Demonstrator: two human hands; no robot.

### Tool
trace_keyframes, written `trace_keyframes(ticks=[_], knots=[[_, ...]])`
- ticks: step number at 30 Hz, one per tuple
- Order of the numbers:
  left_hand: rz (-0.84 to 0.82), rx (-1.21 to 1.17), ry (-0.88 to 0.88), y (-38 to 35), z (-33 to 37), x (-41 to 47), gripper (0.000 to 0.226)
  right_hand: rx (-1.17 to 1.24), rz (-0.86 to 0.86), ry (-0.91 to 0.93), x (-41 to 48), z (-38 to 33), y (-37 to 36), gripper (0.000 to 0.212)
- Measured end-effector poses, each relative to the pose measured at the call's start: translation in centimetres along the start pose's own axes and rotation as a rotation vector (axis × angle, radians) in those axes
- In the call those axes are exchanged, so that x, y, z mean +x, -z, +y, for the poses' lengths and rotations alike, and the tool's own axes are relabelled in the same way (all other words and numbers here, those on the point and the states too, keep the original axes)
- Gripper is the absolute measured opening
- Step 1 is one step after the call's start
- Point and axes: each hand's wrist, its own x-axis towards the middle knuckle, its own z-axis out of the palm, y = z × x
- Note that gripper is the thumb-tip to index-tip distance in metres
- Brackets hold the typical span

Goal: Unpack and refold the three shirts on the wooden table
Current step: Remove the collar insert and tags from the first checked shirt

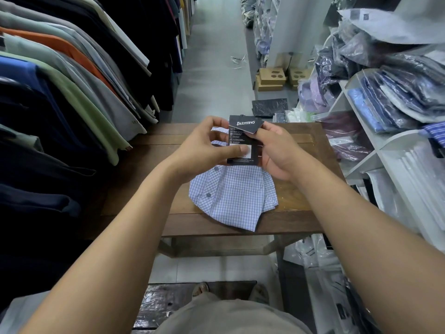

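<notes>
A folded white shirt with a fine blue check (pixel 234 198) lies on the wooden table (pixel 301 198), its lower corner hanging over the front edge. Above it I hold a black hang tag (pixel 243 141) marked BLENTINO. My left hand (pixel 204 147) pinches the tag's left side, thumb across its face. My right hand (pixel 274 150) pinches the tag's right edge and top corner. Only one shirt shows on the table; part of it is hidden behind my hands.
A rack of hanging shirts (pixel 72 80) crowds the table's left side. White shelves with bagged shirts (pixel 397 92) stand to the right. Cardboard boxes (pixel 272 79) and a dark packet (pixel 269 107) lie on the aisle floor beyond the table. A dark low surface (pixel 168 302) sits by my feet.
</notes>
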Motion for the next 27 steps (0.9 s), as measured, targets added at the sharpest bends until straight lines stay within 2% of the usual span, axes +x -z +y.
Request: trace_keyframes(ticks=[2, 7, 13, 16, 18, 24, 27], knots=[[-0.016, -0.023, -0.027, -0.1, 0.2, -0.2, 0.043, 0.025, -0.024, 0.014, 0.0, -0.1, 0.2, 0.029], [-0.090, -0.192, -0.043, 0.1, 1.7, -1.0, 0.009, 0.067, -0.111, 0.060, -0.2, -0.8, 0.7, 0.040], [-0.239, -0.301, -0.048, 0.9, 3.9, -1.9, 0.010, 0.158, -0.359, 0.090, -1.1, -2.5, 0.7, 0.073], [-0.352, -0.311, -0.035, 1.3, 4.5, -2.3, 0.030, 0.181, -0.502, 0.100, -1.5, -3.2, 0.3, 0.089], [-0.421, -0.307, -0.029, 1.4, 4.8, -2.7, 0.031, 0.185, -0.560, 0.093, -1.7, -3.6, 0.0, 0.085], [-0.612, -0.382, -0.103, 2.1, 5.4, -3.9, 0.016, 0.239, -0.732, 0.103, -2.9, -4.4, -0.2, 0.061], [-0.652, -0.391, -0.131, 2.4, 5.1, -4.0, 0.029, 0.222, -0.725, 0.073, -2.5, -4.5, -0.4, 0.074]])
